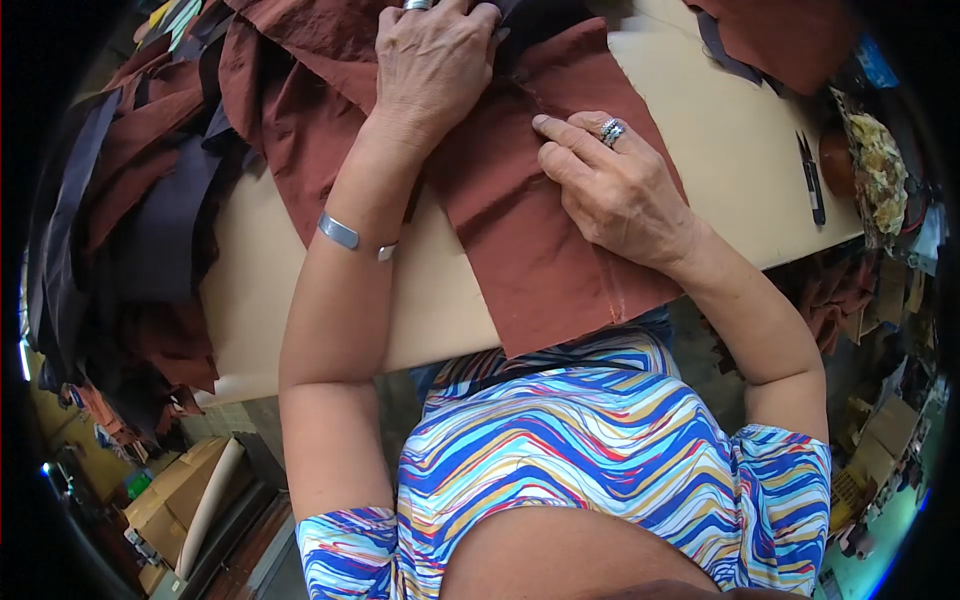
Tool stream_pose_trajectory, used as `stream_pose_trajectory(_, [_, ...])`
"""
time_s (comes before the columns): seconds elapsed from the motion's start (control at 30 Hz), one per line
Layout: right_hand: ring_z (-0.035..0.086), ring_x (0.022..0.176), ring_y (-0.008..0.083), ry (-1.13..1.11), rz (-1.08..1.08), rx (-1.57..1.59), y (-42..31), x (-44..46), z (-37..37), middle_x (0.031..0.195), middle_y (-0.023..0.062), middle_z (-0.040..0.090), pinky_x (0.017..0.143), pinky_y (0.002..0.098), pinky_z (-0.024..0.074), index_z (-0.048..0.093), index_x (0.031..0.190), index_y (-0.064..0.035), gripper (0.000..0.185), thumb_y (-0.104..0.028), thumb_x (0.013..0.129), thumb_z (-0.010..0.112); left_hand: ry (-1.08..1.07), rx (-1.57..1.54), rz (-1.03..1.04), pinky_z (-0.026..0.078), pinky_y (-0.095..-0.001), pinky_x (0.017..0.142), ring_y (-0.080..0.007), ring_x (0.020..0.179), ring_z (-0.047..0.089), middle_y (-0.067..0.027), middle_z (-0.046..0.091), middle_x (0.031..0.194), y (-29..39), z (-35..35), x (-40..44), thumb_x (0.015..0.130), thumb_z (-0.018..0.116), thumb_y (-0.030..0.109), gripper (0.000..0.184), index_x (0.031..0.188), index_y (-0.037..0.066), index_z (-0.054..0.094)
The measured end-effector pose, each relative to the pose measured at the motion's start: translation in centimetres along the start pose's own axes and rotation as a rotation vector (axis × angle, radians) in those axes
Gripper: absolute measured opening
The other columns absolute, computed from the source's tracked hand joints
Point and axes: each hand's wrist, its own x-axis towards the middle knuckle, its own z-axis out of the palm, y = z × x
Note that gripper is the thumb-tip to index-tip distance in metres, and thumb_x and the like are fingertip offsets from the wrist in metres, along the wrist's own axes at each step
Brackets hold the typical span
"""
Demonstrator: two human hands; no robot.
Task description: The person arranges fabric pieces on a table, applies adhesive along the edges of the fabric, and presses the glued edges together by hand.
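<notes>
A reddish-brown piece of cloth point(545, 250) lies across the tabletop, its lower corner reaching the near edge beside my body. My right hand point(620, 195), with a ring on one finger, rests on this cloth. Its fingers are bent and close together at a seam line, apparently pinching the fabric; the thumb is hard to make out. Farther up, my left hand point(435, 65) presses on the bunched brown cloth point(300, 110). The top of the picture cuts off its fingertips, so what they grip is hidden. A dark cloth point(540, 18) shows beyond it.
Long dark and brown fabric strips point(150, 210) hang over the table's left side. On the tan tabletop point(745, 185), black thread snips point(811, 180) lie at the right. More brown cloth point(780, 35) sits at the upper right. A cardboard box point(180, 490) stands below left.
</notes>
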Motion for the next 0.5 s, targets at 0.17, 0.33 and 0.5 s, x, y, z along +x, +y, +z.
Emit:
stream_pose_trajectory(0.17, [0.056,0.087,0.0258,-0.085,0.001,-0.004,0.5,0.3,-0.3,0.105,0.0162,0.058,0.073,0.0342,0.0460,0.054,0.091,-0.0017,0.019,-0.005,0.071,0.054,-0.049,-0.130,-0.031,0.043,-0.0391,0.071,-0.0315,0.082,0.050,-0.0140,0.052,0.082,-0.4,1.0,-0.4,0.080,0.054,0.011,0.008,0.079,0.002,0.054])
stream_pose_trajectory(0.33, [0.055,0.088,0.0274,-0.035,-0.006,-0.005,0.6,0.1,0.2,0.107,0.0178,0.056,0.074,0.0350,0.0461,0.053,0.095,-0.0017,0.022,-0.004,0.074,0.051,-0.037,-0.154,-0.039,0.043,-0.0399,0.071,-0.0334,0.080,0.050,-0.0168,0.051,0.080,-0.5,-0.3,-0.6,0.078,0.052,0.004,0.004,0.079,0.001,0.050])
stream_pose_trajectory(0.5, [0.054,0.088,0.0296,-0.057,0.056,0.031,0.6,0.4,0.4,0.108,0.0181,0.055,0.076,0.0359,0.0463,0.051,0.097,-0.0020,0.024,-0.003,0.073,0.052,0.009,-0.136,-0.007,0.044,-0.0397,0.071,-0.0328,0.080,0.050,-0.0161,0.051,0.080,-0.3,-0.4,-0.4,0.077,0.051,0.002,0.002,0.079,0.001,0.050])
